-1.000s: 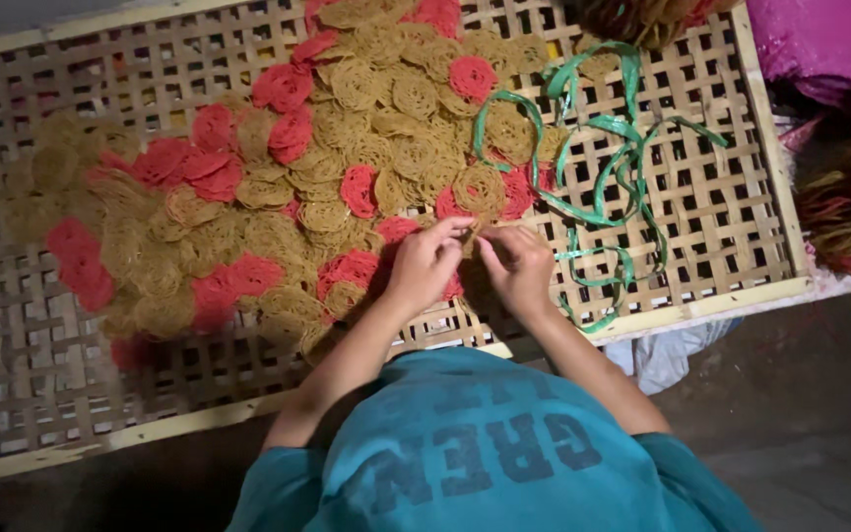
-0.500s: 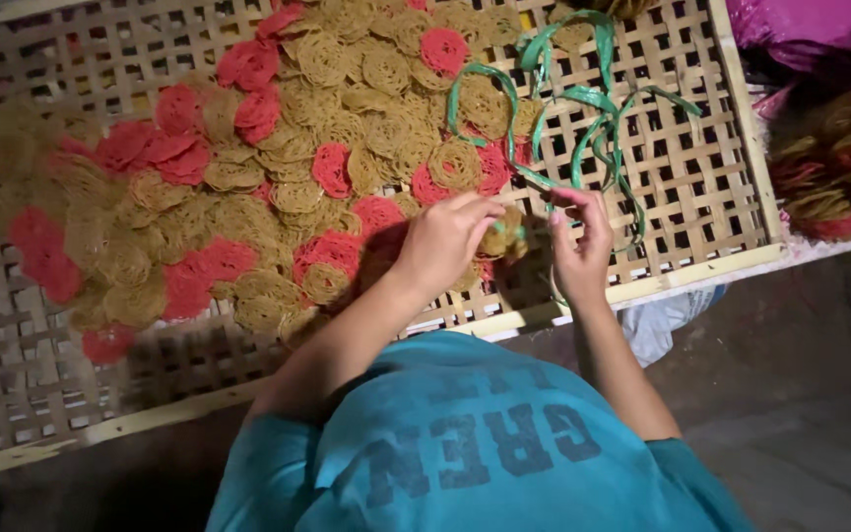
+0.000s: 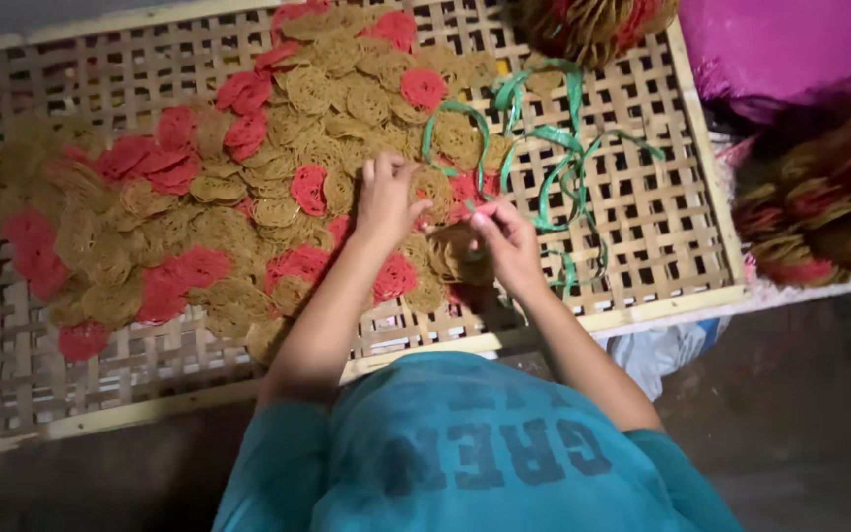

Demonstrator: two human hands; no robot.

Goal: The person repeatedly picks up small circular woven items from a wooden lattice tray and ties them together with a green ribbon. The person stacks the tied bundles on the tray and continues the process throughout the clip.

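A small stack of brown lacy coiled discs [image 3: 453, 254] sits near the front edge of the woven bamboo tray [image 3: 642, 212], between the person's two hands, probably gathered there so it can be bound. The right hand [image 3: 506, 241] has thumb and fingers pinched together on an end of green plastic strip [image 3: 556, 163] beside the stack; the left hand [image 3: 386, 197] lies flat with fingers spread, pressing on the discs just left of it, apparently steadying them. The strips (I cannot count them, they tangle in loops) trail off across the tray's right side, within easy reach. Spread over the middle of the tray is the loose heap: brown discs [image 3: 219, 232] too many to count, and roughly fifteen red discs [image 3: 174, 158] scattered among them. Finished-looking bundles [image 3: 819, 207] lie off the tray's right, beside a pink bag [image 3: 790, 49].
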